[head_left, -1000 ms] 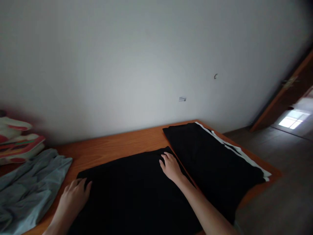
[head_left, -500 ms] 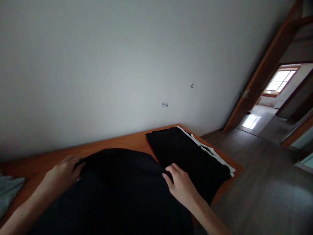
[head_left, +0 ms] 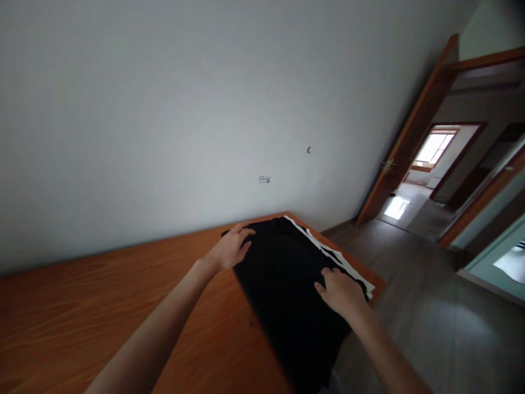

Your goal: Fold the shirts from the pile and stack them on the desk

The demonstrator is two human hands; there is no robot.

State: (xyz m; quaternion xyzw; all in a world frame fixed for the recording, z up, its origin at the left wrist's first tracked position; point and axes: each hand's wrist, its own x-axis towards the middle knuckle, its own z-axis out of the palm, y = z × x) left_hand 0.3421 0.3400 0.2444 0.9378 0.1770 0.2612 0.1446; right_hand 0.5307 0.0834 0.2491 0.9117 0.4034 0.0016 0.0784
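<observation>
A dark pile of black cloth (head_left: 283, 279) lies on the wooden table, draping over its near edge; the kind of garment cannot be made out. My left hand (head_left: 233, 245) rests at the cloth's far left corner, thumb and fingers apart. Over the right part of the same cloth is my right hand (head_left: 340, 290), palm down, with its thumb away from slightly bent fingers. White edges (head_left: 328, 250) of fabric stick out along the pile's right side.
The wooden table (head_left: 123, 295) runs along a pale wall (head_left: 164, 120) bearing a small label (head_left: 264, 179). To the right are grey floor (head_left: 426, 301) and an open wooden door (head_left: 410, 131) with a brass handle.
The black cloth that both hands were holding up now lies on the pile at the right. Both hands have moved right and let go. My view has turned slightly right.
</observation>
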